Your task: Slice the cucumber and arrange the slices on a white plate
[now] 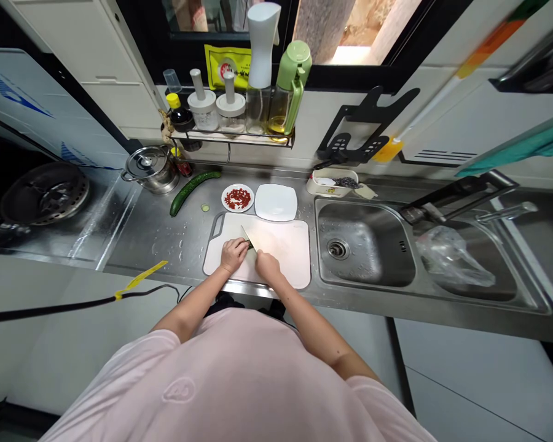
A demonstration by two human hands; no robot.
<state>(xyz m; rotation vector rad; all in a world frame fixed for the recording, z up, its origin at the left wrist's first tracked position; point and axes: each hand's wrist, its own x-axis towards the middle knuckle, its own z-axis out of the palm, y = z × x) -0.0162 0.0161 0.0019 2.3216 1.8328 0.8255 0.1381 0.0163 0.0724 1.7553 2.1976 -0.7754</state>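
My right hand is closed round the handle of a kitchen knife, whose blade points up and to the left over a white cutting board. Just left of the blade, my left hand has its fingers closed on a piece of cucumber, mostly hidden under them. A whole cucumber lies on the steel counter beyond the board to the left. Near it rests a small cut slice. Behind the board stand a plate of chopped red peppers and a white square plate.
A steel sink lies right of the board, with a plastic bag over its second basin. A lidded pot and a frying pan are at the left. Above the counter, a shelf carries bottles and jars.
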